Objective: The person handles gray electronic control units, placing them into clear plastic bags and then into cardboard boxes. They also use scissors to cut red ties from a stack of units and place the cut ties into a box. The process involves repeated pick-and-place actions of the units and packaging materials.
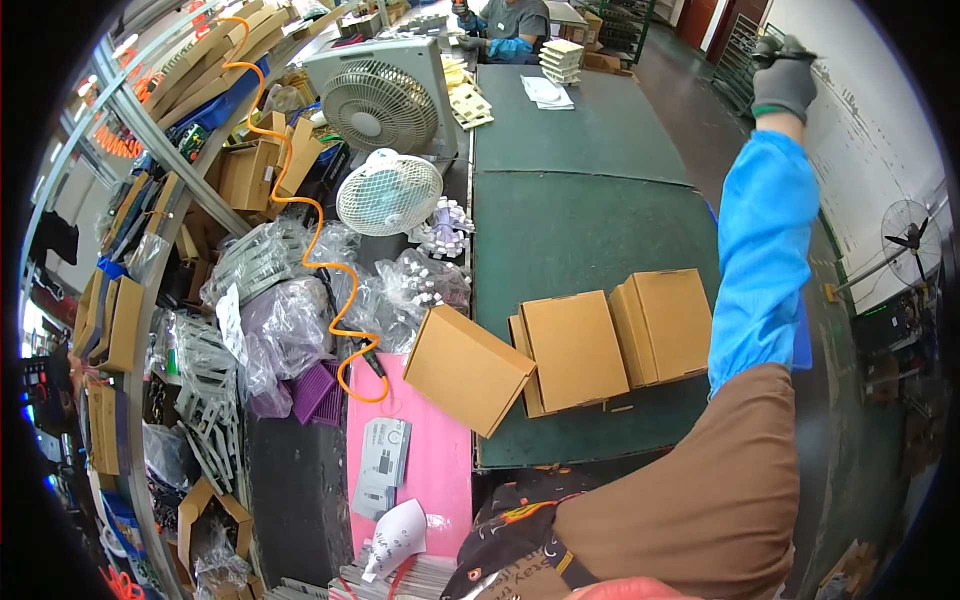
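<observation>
My right arm, in a blue sleeve cover, reaches up and out at the far right. At its end my right hand (786, 84), in a grey glove with a green cuff, is closed, its fingers bent. Something dark shows at the fingertips, too small to tell what. Below and left of that arm, cardboard boxes lie on the green table mat (580, 225): a closed box (575, 348), stacked boxes (665, 325) beside it and a tilted box (468, 368) overlapping the pink sheet (440, 470). My left hand is out of view.
A box fan (385, 100) and a small white fan (390, 192) stand at the left. An orange coiled air hose (318, 225) hangs over bagged parts (290, 330). A grey printed leaflet (382, 465) lies on the pink sheet. A co-worker (515, 25) sits at the far end.
</observation>
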